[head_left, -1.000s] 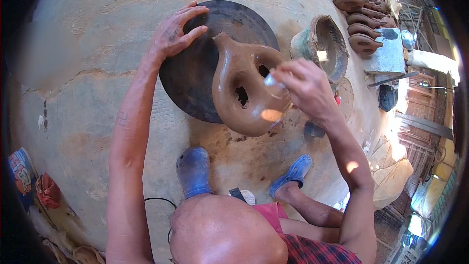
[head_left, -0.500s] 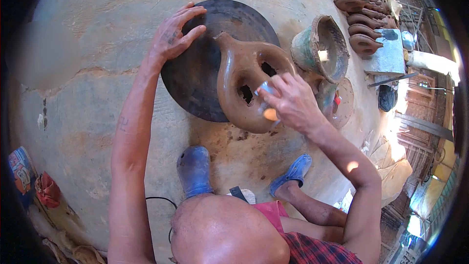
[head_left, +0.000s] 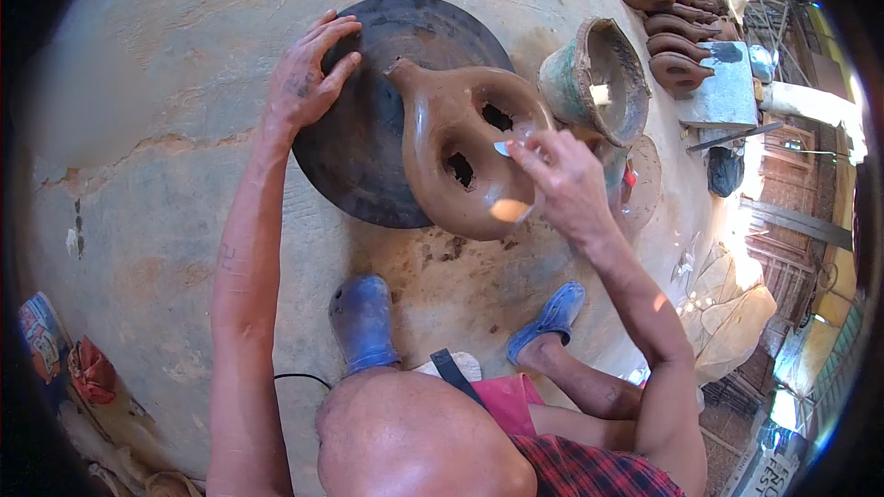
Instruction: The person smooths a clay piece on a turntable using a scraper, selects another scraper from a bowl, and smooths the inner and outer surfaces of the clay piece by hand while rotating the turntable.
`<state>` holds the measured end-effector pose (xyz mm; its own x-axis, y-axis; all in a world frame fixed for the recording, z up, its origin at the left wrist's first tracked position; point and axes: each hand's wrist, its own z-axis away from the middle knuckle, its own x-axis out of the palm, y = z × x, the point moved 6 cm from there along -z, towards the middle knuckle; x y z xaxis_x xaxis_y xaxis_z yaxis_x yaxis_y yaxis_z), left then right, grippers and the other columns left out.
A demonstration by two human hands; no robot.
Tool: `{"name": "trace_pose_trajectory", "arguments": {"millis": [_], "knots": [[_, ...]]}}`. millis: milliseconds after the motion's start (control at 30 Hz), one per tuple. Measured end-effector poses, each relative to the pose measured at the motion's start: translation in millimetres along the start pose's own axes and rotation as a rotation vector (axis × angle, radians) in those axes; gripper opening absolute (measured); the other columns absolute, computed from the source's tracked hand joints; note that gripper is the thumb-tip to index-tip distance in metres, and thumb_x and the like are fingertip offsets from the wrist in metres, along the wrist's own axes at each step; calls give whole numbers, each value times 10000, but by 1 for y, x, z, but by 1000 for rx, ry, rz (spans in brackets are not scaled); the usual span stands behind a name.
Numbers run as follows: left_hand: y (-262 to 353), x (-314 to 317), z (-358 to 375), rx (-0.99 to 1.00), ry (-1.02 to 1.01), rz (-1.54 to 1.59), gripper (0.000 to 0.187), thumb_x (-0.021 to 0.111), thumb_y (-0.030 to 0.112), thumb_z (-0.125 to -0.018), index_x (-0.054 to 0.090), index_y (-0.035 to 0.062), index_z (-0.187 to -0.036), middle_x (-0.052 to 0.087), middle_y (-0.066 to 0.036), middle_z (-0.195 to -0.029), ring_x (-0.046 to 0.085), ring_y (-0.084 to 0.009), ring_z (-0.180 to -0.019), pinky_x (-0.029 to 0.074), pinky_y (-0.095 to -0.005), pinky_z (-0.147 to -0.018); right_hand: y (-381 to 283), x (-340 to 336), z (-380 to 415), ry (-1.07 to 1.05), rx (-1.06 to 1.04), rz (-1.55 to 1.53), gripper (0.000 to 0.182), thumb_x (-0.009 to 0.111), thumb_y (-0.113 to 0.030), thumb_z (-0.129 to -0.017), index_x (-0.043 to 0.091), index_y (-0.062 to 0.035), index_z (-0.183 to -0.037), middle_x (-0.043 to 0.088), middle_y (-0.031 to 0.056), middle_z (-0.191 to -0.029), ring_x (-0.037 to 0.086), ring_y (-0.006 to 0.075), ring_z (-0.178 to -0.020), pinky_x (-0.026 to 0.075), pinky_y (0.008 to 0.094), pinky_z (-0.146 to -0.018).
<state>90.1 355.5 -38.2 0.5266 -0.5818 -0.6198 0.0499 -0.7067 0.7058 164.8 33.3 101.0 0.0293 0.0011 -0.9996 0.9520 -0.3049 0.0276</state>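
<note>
A wet brown clay piece (head_left: pixel 442 120), with a narrow neck and two ragged-edged holes, lies on a dark round turntable (head_left: pixel 354 166) and juts past its near edge. My left hand (head_left: pixel 313 74) rests on the turntable's left rim, fingers stretched out and thumb apart, holding nothing. At the right side of the clay, my right hand (head_left: pixel 564 175) pinches a small, thin, pale scraper-like piece (head_left: pixel 503 148) over the surface beside the holes. Its fingers hide most of that piece, so its full shape cannot be made out.
A clay-crusted bucket (head_left: pixel 564 83) stands right of the turntable, partly covering a round board (head_left: pixel 649 189). Several similar clay pieces (head_left: pixel 681 69) line the upper right, near a pale block (head_left: pixel 723 92). My feet in blue clogs (head_left: pixel 364 317) are on the floor below.
My right hand has drawn slightly right across the clay, away from the holes. My left hand keeps its place on the rim. The whole view has shifted a little.
</note>
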Motion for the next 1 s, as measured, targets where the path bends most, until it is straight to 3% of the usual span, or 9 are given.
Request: {"name": "trace_pose_trajectory", "arguments": {"millis": [200, 300, 433, 500, 633, 667, 733, 900, 1000], "knots": [[8, -3, 12, -28, 28, 46, 373, 716, 158, -1020, 716, 91, -1387, 655, -107, -1538, 448, -322, -1574, 390, -482, -1272, -44, -2, 32, -46, 211, -19, 340, 743, -6, -810, 781, -50, -1144, 638, 82, -969, 666, 256, -827, 571, 406, -721], [9, -3, 18, -62, 67, 12, 355, 732, 164, -994, 736, 103, -1343, 674, -91, -1510, 483, -304, -1547, 440, -457, -1234, -56, 2, 36, -90, 234, -385, 186, 762, -23, -905, 796, -27, -1087, 669, 109, -972, 714, 278, -820, 589, 413, -720], [7, -3, 21, -70, 96, -30, 338, 727, 147, -1002, 739, 96, -1336, 680, -91, -1501, 492, -305, -1542, 444, -452, -1231, -25, -31, 25, 141, 288, -340, 254, 763, -57, -899, 802, -59, -1150, 682, 91, -944, 712, 275, -772, 605, 395, -704], [8, -2, 21, -69, 95, -44, 333, 724, 146, -1006, 738, 94, -1335, 682, -87, -1500, 493, -301, -1541, 446, -451, -1230, 10, -54, 29, 131, 337, -264, 225, 761, -31, -944, 796, -26, -1166, 700, 128, -974, 714, 289, -839, 575, 380, -729], [6, -1, 9, -39, 58, -35, 324, 711, 152, -1024, 733, 92, -1341, 683, -83, -1498, 497, -295, -1537, 458, -450, -1221, 54, -100, 72, -229, 186, 119, 225, 745, -79, -892, 764, -64, -1116, 639, 85, -914, 694, 293, -879, 572, 409, -737], [5, 1, 5, -19, 39, -46, 323, 707, 155, -1029, 730, 91, -1345, 682, -83, -1497, 497, -293, -1537, 461, -449, -1217, 60, -115, 92, -229, 199, 125, 225, 745, -79, -892, 764, -64, -1116, 639, 85, -914, 694, 293, -879, 572, 409, -737], [6, 2, -4, 12, 4, -29, 326, 704, 161, -1034, 727, 87, -1350, 683, -85, -1495, 498, -300, -1535, 467, -452, -1210, 66, -127, 140, -529, 252, 262, 238, 735, -80, -863, 754, -77, -1101, 623, 80, -897, 686, 298, -895, 565, 431, -760], [8, 1, -27, 105, -28, 17, 337, 704, 170, -1039, 722, 80, -1363, 713, -120, -1441, 597, -338, -1439, 513, -447, -1150, 50, -135, 195, -531, 326, 229, 241, 724, -60, -840, 758, -86, -1078, 639, 87, -892, 692, 311, -857, 567, 443, -735], [7, -4, -28, -2, 5, 57, 360, 725, 178, -1026, 721, 74, -1371, 746, -167, -1362, 700, -366, -1286, 555, -452, -1078, 46, -92, 203, -473, 345, 137, 245, 722, -70, -840, 765, -77, -1081, 645, 107, -875, 697, 337, -825, 576, 452, -718]]}}
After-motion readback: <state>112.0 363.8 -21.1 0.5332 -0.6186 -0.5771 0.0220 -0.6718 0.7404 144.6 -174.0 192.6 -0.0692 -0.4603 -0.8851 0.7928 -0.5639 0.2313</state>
